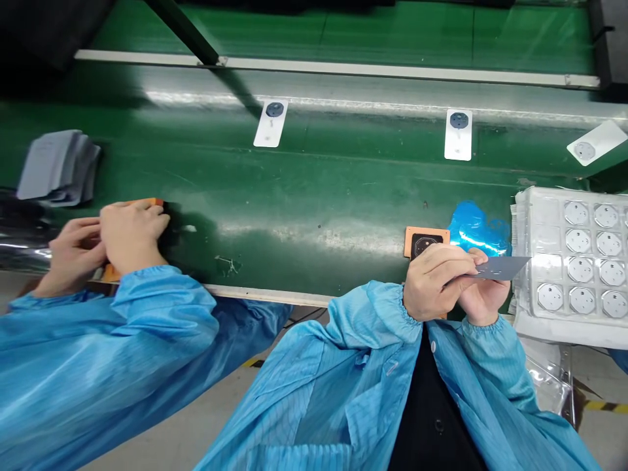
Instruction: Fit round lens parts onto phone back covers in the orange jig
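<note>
In front of me, my left hand (pixel 434 278) pinches the left end of a thin grey sheet (pixel 505 267), its fingers closed on the edge. My right hand (pixel 485 297) is closed under and behind the same sheet, its fingertips showing above the edge. The sheet is tilted nearly edge-on and carries small marks. Just beyond my left hand is an orange block (pixel 409 242) with a round dark part (pixel 426 243) in its black recess, partly covered by my fingers. A crumpled blue plastic film (pixel 478 229) lies behind my right hand.
To my right, a clear tray (pixel 544 255) holds several round white-faced parts. White cards with round parts (pixel 269 134) (pixel 458 144) (pixel 606 140) lie along the green bench (pixel 304 190). At left, a co-worker's hands (pixel 130 239) work on an orange block beside stacked grey sheets (pixel 53 167).
</note>
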A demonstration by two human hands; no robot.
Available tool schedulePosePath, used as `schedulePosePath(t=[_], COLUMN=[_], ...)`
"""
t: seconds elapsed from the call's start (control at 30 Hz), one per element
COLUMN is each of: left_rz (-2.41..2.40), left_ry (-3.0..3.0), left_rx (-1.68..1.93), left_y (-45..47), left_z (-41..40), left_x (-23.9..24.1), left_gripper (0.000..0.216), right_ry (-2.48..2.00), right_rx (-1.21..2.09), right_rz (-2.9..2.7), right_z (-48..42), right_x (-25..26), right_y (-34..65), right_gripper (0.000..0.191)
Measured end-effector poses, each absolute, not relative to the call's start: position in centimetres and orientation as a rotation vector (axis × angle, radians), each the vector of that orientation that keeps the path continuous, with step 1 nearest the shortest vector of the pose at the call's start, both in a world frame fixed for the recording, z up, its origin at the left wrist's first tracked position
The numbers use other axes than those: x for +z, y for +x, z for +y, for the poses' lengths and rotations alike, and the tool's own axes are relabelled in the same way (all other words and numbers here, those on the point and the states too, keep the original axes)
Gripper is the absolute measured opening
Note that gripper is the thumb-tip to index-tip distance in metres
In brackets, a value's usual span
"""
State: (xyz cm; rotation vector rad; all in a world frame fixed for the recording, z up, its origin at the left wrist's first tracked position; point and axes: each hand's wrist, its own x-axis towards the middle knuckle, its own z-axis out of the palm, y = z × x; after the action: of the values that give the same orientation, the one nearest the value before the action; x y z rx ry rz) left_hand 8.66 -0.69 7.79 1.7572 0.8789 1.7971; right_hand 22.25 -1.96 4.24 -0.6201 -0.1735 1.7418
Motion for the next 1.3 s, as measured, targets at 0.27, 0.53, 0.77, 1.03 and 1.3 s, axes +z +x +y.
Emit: schedulePosePath(t=[0.27,0.53,0.77,1.03,1.3], left_rz=[0.922,1.135,1.661,1.719,1.856], left_ry=[1.883,1.353,1.36,1.837,1.903], left_rx=[1.641,1.312,1.065,0.557,0.218], left_y=[7.9,3.8,-2.1,4.6,20.0], left_z=[-0.4,7.9,24.7,32.2,35.4], left_x=[7.6,5.4,4.0,4.6,2.4], left_gripper=[0.001,0.029,0.049,0.072,0.112], right_ry=[-0.794,-1.155,-1.199,-1.32,-1.391], right_rx=[1.606,1.455,1.499,1.424,1.482], right_rz=[-0.385,-0.723,-0.661,-0.616,-0.854], right_z=[-1.7,-1.6,-3.7,-7.1,-8.3], right_x=[4.0,3.9,2.2,1.3,3.8], right_y=[23.3,24.7,27.6,30.3,29.9], right_gripper=[0.02,0.021,0.022,0.026,0.023])
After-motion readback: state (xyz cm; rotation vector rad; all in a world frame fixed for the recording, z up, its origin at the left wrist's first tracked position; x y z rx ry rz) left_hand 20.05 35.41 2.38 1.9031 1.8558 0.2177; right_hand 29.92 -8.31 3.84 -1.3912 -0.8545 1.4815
